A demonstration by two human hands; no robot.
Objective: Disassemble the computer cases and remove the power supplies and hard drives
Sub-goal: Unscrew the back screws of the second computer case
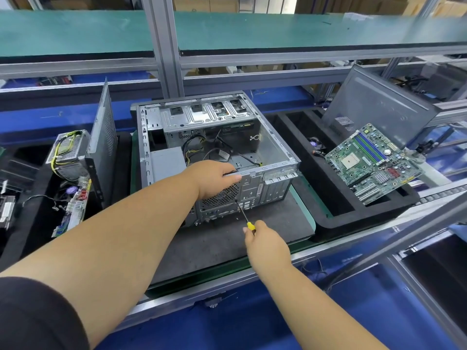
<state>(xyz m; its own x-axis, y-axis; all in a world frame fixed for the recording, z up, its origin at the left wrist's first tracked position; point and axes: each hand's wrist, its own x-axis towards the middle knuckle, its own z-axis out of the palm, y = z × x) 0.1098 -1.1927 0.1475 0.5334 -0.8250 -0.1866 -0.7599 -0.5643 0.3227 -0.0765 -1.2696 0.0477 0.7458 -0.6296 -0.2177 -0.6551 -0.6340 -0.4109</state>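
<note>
At centre frame, the open grey metal computer case (217,152) lies on the worktop (227,246). Left hand (214,176) grips its rear rim; right hand (265,242) holds a yellow-handled screwdriver (244,215) at the rear panel, apparently unscrewing. Next likely needs a seated tip and steady turning.

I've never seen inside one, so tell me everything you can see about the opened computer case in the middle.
The computer case is bare grey metal, lying on its side on a dark mat, its open side up. Loose cables and empty drive bays show inside. The left hand grips its rear edge above the fan grille; the right hand holds a yellow-handled screwdriver against the rear panel.
</note>
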